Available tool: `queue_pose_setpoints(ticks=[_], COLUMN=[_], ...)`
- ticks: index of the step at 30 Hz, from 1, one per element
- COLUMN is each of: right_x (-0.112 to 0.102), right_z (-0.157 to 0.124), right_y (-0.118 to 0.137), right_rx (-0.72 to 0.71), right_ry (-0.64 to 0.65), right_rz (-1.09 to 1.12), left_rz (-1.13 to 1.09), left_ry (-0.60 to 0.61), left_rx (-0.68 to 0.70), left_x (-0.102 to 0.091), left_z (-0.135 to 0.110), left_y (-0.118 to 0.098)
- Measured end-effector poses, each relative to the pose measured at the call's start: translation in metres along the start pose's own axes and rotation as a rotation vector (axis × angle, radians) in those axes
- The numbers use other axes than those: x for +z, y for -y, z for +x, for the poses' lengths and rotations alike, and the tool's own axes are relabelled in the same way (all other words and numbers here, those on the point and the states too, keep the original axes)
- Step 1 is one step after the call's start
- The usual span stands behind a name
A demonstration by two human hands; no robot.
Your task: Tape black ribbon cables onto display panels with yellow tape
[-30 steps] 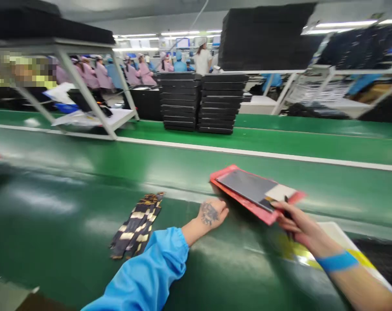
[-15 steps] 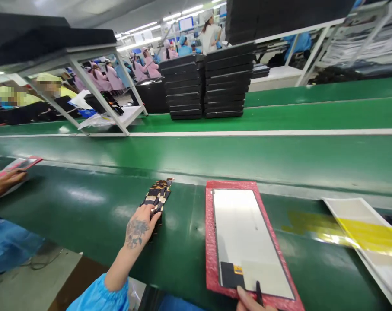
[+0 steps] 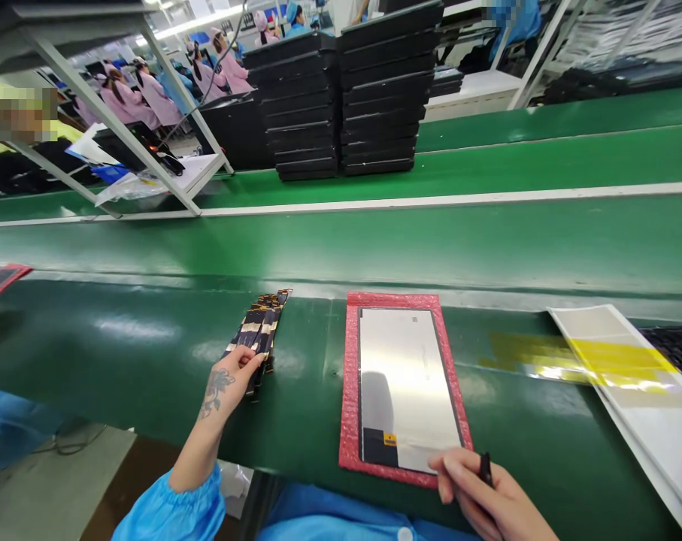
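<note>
With fingers and thumb pinched together, my left hand [image 3: 231, 376] grips the near part of a fanned pile of black flex cables [image 3: 259, 319] with gold and silvery sections, lying on the green bench. To the right lies a flat display panel [image 3: 405, 376], its pale back up, with a black patch and a small orange-yellow connector near its lower left corner. A red bubble-wrap sheet [image 3: 349, 421] lies under it. My right hand [image 3: 476, 485] is at the panel's lower right corner, fingers curled round a slim black tool [image 3: 486, 469], mostly hidden.
White sheets [image 3: 622, 406] with yellow tape [image 3: 616, 364] lie at the right, beside a black textured object [image 3: 676, 349]. Black trays [image 3: 301, 113] stand stacked across the green belt, near a white-framed rack [image 3: 115, 128]. Another red-edged panel [image 3: 2, 285] is at the far left. Several people work behind.
My right hand has come further into view at the panel's lower right corner. My left hand stays at the cables, fingers more tightly pinched. The other person's hand at left has left view.
</note>
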State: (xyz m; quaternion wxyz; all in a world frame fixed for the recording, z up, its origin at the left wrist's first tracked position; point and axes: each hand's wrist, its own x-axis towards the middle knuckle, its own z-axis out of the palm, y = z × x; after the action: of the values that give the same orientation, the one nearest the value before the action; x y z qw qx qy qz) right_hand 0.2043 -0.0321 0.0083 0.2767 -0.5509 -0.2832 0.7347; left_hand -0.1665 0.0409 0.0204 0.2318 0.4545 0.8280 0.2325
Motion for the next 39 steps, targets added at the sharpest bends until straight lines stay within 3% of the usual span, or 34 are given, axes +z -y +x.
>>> queue_pose_setpoints(ticks=[6,11,15,18,22,25,28,32,34,39], right_x=[-0.002,-0.001,-0.004,0.005,0.025,0.033,0.032,0.028,0.025,0.014], right_z=[0.006,0.003,0.005,0.011,0.022,0.031,0.038,0.044,0.047,0.058], right_y=[0.010,0.018,0.019,0.020,0.027,0.030,0.035,0.046,0.051,0.052], right_rx=[0.026,0.046,0.028,-0.108,-0.182,-0.196,-0.211,-0.162,-0.160,-0.281], right_ry=[-0.070,-0.115,-0.165,-0.104,0.121,0.217,0.230,0.286,0.308,0.232], right_rz=[0.095,0.099,0.061,-0.088,-0.306,-0.327,-0.286,-0.301,-0.361,-0.645], left_rz=[-0.111,-0.175,-0.355,-0.567,-0.674,-0.730,-0.768,-0.795,-0.726,-0.350], left_ry=[-0.010,-0.119,-0.134,0.049,0.571,0.698,0.742,0.756,0.713,0.347], left_rx=[-0.033,-0.027,-0.082,-0.001,0.091,0.111,0.099,0.107,0.177,0.653], left_x=[-0.009,-0.013,-0.009,0.017,0.068,0.093,0.102,0.106,0.105,0.098], left_z=[0.000,0.006,-0.009,-0.042,-0.089,-0.107,-0.109,-0.106,-0.105,-0.113], left_y=[0.002,0.001,-0.013,-0.039,-0.078,-0.095,-0.104,-0.106,-0.102,-0.076])
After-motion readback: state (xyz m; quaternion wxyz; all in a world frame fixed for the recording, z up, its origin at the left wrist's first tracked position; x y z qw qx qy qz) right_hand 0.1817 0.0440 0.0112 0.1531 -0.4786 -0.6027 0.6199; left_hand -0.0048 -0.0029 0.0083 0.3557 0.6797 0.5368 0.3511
